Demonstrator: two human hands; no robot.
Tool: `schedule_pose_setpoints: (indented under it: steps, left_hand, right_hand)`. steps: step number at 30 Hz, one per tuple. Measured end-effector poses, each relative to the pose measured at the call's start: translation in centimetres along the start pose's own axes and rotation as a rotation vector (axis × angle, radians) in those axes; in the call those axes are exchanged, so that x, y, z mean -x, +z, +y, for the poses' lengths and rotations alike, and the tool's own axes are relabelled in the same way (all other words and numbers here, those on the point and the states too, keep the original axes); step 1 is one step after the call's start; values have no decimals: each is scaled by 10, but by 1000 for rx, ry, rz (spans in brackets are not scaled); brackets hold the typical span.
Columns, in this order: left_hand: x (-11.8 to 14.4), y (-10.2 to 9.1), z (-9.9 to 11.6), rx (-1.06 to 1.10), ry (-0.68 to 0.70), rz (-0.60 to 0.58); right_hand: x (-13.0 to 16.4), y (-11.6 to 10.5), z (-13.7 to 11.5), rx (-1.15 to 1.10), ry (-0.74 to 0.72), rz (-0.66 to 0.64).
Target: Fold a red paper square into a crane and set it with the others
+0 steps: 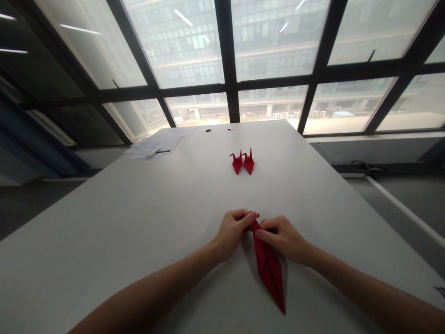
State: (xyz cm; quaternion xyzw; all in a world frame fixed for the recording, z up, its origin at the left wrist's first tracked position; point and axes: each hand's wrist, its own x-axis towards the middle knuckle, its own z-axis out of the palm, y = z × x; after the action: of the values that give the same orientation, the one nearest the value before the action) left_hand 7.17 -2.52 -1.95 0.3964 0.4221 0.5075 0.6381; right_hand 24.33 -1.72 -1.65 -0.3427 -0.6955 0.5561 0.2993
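A long, narrow piece of folded red origami paper lies slantwise over the white table, its pointed end toward me. My left hand pinches the far tip of the paper between thumb and fingers, which partly hide that tip. Just to the right, my right hand is closed on the paper's edge slightly below the tip, thumb on top. Farther up the table, two finished red paper cranes, a left crane and a right crane, stand side by side.
Loose white sheets with a dark pen on them lie at the table's far left. Two small dark spots, one a round hole, mark the far end. Dark-framed windows rise beyond the table.
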Motion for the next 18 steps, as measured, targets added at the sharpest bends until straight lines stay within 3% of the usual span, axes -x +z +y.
schedule_pose_setpoints:
  steps: [10,15,18]
  left_hand:
    - [-2,-4,-5,12,-5,44]
    - [-9,-8,0,195,-50,88]
    - [-9,-10,6,177,-69,16]
  right_hand:
    - [1,-1,1,29,28,-29]
    - [2,-2,-3,31,42,-44]
    - [3,-3,-4,-17,63,-23]
